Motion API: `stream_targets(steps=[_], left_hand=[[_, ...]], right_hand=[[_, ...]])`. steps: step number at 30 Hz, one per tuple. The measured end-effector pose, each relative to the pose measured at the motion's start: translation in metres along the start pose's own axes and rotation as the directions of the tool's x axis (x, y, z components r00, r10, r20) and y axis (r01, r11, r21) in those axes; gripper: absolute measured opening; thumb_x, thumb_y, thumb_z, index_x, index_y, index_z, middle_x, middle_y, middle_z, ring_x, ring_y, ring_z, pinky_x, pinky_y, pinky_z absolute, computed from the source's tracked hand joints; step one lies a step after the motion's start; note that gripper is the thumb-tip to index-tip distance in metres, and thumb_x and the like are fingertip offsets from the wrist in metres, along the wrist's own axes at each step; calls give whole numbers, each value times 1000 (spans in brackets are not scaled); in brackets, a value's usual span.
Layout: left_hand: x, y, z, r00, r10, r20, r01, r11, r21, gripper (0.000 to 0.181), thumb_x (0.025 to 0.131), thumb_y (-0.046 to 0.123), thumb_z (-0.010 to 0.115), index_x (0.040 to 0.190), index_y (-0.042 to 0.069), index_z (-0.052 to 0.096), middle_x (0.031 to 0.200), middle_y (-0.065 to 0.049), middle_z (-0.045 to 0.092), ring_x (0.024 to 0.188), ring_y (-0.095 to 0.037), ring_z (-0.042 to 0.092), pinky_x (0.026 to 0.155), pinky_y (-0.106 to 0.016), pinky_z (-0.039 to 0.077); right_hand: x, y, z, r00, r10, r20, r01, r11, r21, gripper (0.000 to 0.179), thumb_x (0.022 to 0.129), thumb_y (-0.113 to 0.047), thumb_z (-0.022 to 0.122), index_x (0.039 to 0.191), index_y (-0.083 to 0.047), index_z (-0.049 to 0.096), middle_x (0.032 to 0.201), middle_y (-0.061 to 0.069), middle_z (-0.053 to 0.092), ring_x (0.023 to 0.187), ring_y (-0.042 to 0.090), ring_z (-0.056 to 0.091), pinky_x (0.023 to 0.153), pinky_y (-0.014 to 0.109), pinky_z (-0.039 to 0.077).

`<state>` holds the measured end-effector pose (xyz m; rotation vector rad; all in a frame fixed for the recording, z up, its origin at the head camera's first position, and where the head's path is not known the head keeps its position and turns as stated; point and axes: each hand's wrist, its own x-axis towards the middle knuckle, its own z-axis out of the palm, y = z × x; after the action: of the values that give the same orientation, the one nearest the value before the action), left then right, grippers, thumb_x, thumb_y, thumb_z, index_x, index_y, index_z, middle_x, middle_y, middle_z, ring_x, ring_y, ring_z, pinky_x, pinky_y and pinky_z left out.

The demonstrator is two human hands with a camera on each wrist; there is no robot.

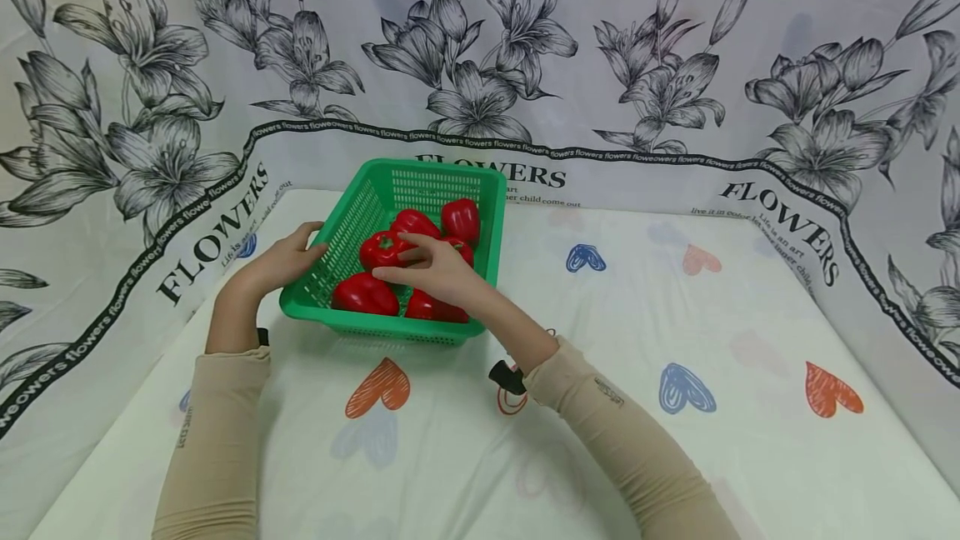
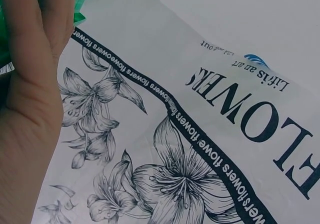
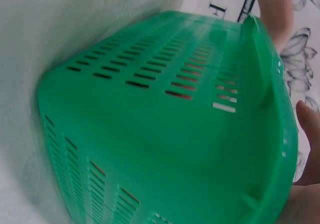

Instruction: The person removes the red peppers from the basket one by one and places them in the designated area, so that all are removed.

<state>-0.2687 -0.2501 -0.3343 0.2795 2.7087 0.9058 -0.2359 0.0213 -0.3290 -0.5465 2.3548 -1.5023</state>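
A green plastic basket (image 1: 491,273) with slotted walls holds several red bell peppers (image 1: 365,294). My left hand (image 1: 279,263) holds the basket's left rim, its thumb over the edge; in the left wrist view that hand (image 2: 35,44) lies along green plastic at the upper left. My right hand (image 1: 442,272) reaches in over the right side, its thumb and fingers apart around the near right side of a bell pepper with a green stem (image 1: 381,248). In the right wrist view, the basket wall (image 3: 150,134) fills the middle and part of the right hand (image 3: 300,204) shows beyond the rim.
The basket stands on a white cloth (image 1: 600,457) printed with red and blue hearts. Behind and at both sides hangs a white curtain (image 1: 420,98) with black line flowers and lettering. Black straps (image 1: 507,377) circle the wrists below beige sleeves (image 1: 622,432).
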Motion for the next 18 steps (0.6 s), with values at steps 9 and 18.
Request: stream_targets(steps=[9, 18], left_hand=[[-1, 3, 0, 1000, -4, 8, 4, 1000, -2, 60, 108, 28, 28, 154, -3, 6, 146, -39, 33, 129, -56, 42, 105, -67, 35], [0, 0, -1, 1000, -6, 7, 6, 1000, 0, 60, 108, 28, 28, 154, -3, 6, 147, -39, 32, 131, -55, 41, 105, -67, 35]], right_hand=[[7, 2, 7, 997, 26, 77, -21, 998, -66, 72, 86, -47, 70, 148, -20, 43, 137, 4, 57, 126, 19, 50, 96, 40, 51], [12, -2, 11, 990, 95, 106, -86, 992, -88, 77, 83, -50, 72, 147, -18, 44, 139, 6, 55, 126, 20, 49, 93, 41, 52]])
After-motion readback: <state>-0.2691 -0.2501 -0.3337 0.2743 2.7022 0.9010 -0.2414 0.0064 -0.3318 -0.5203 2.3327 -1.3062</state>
